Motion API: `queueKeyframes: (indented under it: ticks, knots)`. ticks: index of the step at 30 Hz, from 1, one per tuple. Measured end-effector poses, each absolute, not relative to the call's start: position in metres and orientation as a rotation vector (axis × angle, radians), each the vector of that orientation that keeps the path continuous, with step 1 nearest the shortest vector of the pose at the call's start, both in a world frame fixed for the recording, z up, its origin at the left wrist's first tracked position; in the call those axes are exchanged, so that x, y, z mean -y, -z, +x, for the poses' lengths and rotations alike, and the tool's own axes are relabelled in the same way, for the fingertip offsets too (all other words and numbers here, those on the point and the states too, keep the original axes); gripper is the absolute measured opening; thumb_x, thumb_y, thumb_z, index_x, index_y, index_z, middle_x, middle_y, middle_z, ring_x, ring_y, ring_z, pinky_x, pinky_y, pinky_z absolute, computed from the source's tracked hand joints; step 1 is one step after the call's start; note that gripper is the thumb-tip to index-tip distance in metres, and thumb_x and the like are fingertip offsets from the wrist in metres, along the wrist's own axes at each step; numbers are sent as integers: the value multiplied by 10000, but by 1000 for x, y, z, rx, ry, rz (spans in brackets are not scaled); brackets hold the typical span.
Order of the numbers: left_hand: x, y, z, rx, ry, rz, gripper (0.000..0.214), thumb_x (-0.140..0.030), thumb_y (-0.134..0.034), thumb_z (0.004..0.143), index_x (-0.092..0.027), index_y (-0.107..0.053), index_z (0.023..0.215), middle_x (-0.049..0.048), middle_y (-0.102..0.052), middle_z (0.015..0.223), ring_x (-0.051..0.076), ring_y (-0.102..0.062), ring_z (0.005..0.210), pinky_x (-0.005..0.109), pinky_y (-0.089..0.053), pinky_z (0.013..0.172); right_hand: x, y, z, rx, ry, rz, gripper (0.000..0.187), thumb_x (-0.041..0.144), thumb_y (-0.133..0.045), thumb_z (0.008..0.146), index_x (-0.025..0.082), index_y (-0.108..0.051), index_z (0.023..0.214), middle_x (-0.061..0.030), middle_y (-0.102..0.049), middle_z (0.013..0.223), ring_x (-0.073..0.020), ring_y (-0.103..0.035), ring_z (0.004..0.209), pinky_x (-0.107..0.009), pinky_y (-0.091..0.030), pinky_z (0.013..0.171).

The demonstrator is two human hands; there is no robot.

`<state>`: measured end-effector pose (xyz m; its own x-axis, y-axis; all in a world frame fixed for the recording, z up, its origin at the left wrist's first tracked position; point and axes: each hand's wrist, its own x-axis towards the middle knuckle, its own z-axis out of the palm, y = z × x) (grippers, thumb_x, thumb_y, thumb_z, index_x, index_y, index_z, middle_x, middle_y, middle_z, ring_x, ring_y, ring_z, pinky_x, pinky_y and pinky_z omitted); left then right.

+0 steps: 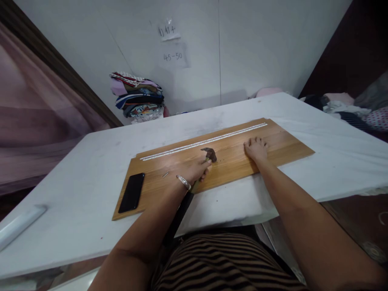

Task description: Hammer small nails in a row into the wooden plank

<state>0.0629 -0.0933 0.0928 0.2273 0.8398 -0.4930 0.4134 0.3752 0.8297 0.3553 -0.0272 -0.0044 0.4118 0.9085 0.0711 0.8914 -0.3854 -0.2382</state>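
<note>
Just past the middle of the near edge of one wooden board [230, 167], one claw hammer [211, 155] is held with its metal head low over the wood and its handle slanting back toward the person. The left hand [197, 171] has its grip closed around the handle, close beneath the head, fingers wrapped around it; one bracelet [183, 182] circles that wrist. The right hand [256, 148] rests palm down farther right on the board, its grip flattened out with the fingers slightly spread; I cannot tell whether anything lies under the palm. A few tiny dark specks show just right of the hammer head, too small to identify. Left of the left hand lies a little group of slim metal pieces [165, 174], too small to count surely. One black phone [131, 192] lies at the board's left end, and two pale strips [203, 142] run side by side along its far edge. Beneath is one white-covered surface [91, 169], with one pale roll [22, 226] at its left. Beyond it stands one stack of folded cloths [139, 95], clear plastic [148, 117] at its base; whether this wraps any cloth is unclear. Two handwritten papers [173, 55] are on the wall [257, 44].
</note>
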Motion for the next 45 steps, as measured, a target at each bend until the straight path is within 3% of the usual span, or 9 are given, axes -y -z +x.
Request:
queueKeyframes:
  ticks: [24,32,45]
  knots:
    - [89,-94,61,-1333,-438,1199,178,-370,-538,1017,-196,-559,989,-79,-463,595,58,-368,422,171,-310,414,28,4,355,1582,-101,-2425,555,415,-275,1027,122,-651,1312,-228,-513,1513,-373,-412,1394,-556,-297,1116]
    - [94,-98,63,-1411,-413,1232,218,-363,-538,1022,-193,-544,886,-66,-479,569,68,-395,419,184,-326,412,28,3,355,1585,-100,-2426,561,420,-278,1025,115,-649,1315,-232,-523,1507,-373,-419,1392,-559,-298,1124]
    - [92,-95,62,-1398,-421,1251,208,-373,-540,1017,-190,-541,919,-70,-482,587,66,-396,426,182,-326,411,27,4,354,1588,-93,-2422,545,413,-283,1029,114,-652,1297,-232,-535,1481,-369,-427,1367,-546,-319,1093]
